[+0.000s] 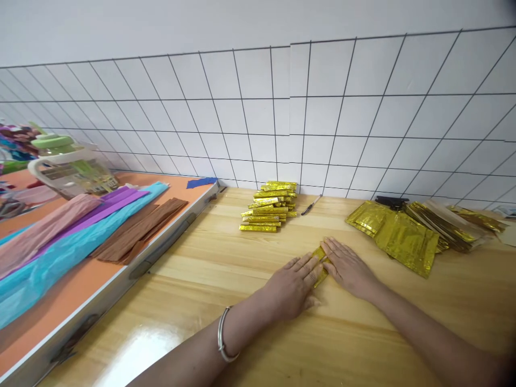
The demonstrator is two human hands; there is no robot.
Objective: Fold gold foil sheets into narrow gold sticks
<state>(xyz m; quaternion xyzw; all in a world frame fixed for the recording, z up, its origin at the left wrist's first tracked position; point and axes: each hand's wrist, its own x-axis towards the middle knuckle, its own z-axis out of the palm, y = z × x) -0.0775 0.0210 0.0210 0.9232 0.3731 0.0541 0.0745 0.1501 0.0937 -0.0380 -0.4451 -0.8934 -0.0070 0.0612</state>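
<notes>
A folded strip of shiny gold foil paper (320,277) lies on the wooden table, partly covered by both hands. My left hand (293,284) rests flat across its left side, open, with the fingers stretched out and a silver bangle on the wrist. From the right, my right hand (349,267) lies on the strip's upper part, also open, its thumb pointing towards the left fingers. Beyond the hands is a stack of similar folded gold strips (270,207). Flat gold foil sheets (407,242) are piled to the right.
A pen (312,205) lies near the tiled wall, and a black clip (392,202) sits behind the gold sheets. To the left, a raised edge (161,247) borders an orange surface with brown crepe paper (139,231), turquoise crepe paper (80,252) and a green-lidded bottle (54,144).
</notes>
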